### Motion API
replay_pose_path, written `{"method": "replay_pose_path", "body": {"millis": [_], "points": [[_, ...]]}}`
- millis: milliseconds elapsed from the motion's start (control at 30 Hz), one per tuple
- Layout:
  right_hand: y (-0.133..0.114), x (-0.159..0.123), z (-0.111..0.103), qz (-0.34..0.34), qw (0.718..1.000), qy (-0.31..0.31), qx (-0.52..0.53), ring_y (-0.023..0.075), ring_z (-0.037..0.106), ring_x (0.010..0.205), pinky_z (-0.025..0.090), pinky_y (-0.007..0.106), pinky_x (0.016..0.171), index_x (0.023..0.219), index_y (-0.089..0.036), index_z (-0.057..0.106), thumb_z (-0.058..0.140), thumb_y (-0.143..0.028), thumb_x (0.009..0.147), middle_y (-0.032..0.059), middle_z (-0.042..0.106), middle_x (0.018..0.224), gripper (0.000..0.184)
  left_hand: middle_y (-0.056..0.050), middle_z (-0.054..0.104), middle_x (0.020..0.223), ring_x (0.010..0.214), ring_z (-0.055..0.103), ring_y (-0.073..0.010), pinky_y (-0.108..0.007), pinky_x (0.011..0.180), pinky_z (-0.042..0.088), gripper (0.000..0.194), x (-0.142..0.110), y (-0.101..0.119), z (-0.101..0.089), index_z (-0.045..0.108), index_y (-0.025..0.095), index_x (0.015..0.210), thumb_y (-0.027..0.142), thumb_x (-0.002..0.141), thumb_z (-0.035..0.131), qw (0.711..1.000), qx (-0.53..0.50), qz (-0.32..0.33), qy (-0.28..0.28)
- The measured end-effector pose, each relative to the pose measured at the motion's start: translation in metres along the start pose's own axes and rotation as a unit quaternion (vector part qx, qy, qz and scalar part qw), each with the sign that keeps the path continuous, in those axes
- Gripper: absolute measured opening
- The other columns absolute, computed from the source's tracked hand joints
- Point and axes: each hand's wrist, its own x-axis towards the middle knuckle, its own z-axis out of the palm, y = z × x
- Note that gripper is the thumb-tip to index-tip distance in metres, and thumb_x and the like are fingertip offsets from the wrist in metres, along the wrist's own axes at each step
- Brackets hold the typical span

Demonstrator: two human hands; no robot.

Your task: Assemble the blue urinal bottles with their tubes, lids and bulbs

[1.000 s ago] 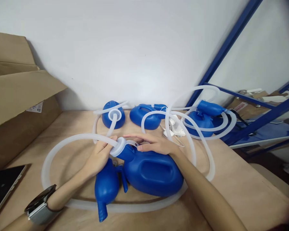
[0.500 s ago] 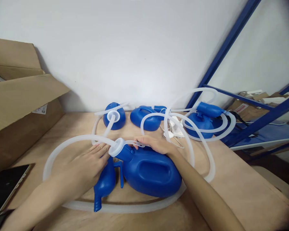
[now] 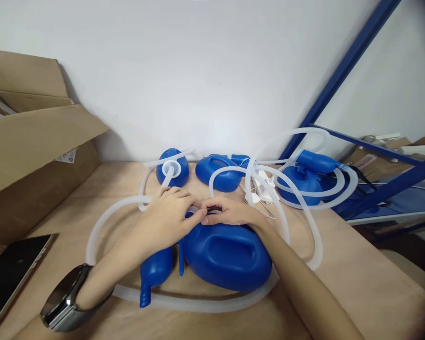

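A blue plastic urinal bottle (image 3: 230, 269) lies on its side on the table, its moulded handle facing up. My left hand (image 3: 170, 217) curls over the bottle's neck and hides the white cap there. With thumb and fingers closed, my right hand (image 3: 230, 212) pinches the cap's strap beside the neck, mostly hidden behind the fingers. The tips of both hands meet. A translucent hose (image 3: 106, 212) loops out to the left from under my left hand. Beneath my left wrist lies a blue funnel-like urinal head (image 3: 157, 269) with a ribbed spout.
More blue bottles stand at the back: a capped one (image 3: 173, 174), a middle one (image 3: 219, 174) and a right one (image 3: 301, 184), with hoses looping between. A white power strip (image 3: 267, 186) lies among them. At left are a cardboard box (image 3: 46, 165) and phone (image 3: 14, 274); blue shelving (image 3: 393, 184) stands right.
My left hand has moved right and up from beside the cap to over it, covering the cap and meeting my right fingers. The right hand stays at the strap. The view has shifted slightly.
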Motion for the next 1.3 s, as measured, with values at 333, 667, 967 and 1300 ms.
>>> {"method": "replay_pose_path", "body": {"millis": [333, 667, 967, 1300], "points": [[0.005, 0.002, 0.002, -0.006, 0.999, -0.006, 0.04, 0.0215, 0.07, 0.113, 0.051, 0.043, 0.115, 0.095, -0.022, 0.07, 0.087, -0.043, 0.088, 0.0011, 0.073, 0.106, 0.029, -0.003, 0.071, 0.085, 0.089, 0.063, -0.0276, -0.053, 0.113, 0.037, 0.031, -0.001, -0.005, -0.009, 0.057, 0.025, 0.08, 0.044, 0.101, 0.045, 0.997, -0.035, 0.042, -0.049], [-0.004, 0.005, 0.007, 0.02, 1.0, 0.005, 0.014, 0.0226, 0.07, 0.11, 0.053, 0.042, 0.111, 0.096, -0.023, 0.071, 0.088, -0.039, 0.084, 0.0001, 0.074, 0.103, 0.027, -0.001, 0.061, 0.069, 0.075, 0.058, -0.0252, -0.049, 0.1, 0.042, 0.035, 0.0, -0.001, 0.0, 0.046, 0.025, 0.069, 0.045, 0.098, 0.049, 1.0, -0.012, 0.019, -0.009], [-0.009, 0.002, 0.006, 0.021, 0.999, -0.021, 0.027, 0.0201, 0.066, 0.106, 0.054, 0.037, 0.103, 0.102, -0.022, 0.071, 0.08, -0.034, 0.093, 0.0, 0.069, 0.104, 0.017, -0.002, 0.056, 0.064, 0.063, 0.051, -0.022, -0.036, 0.061, 0.027, 0.032, 0.0, -0.002, 0.006, 0.039, 0.026, 0.067, 0.039, 0.094, 0.05, 0.999, -0.031, -0.019, 0.005], [-0.012, -0.003, 0.003, 0.054, 0.994, 0.017, -0.098, 0.0218, 0.067, 0.098, 0.056, 0.037, 0.092, 0.101, -0.023, 0.07, 0.076, -0.049, 0.097, 0.0007, 0.072, 0.101, 0.027, -0.003, 0.067, 0.072, 0.07, 0.059, -0.0231, -0.035, 0.065, 0.034, 0.031, -0.001, -0.006, 0.007, 0.045, 0.025, 0.071, 0.039, 0.095, 0.058, 0.999, -0.029, -0.013, 0.034]]}}
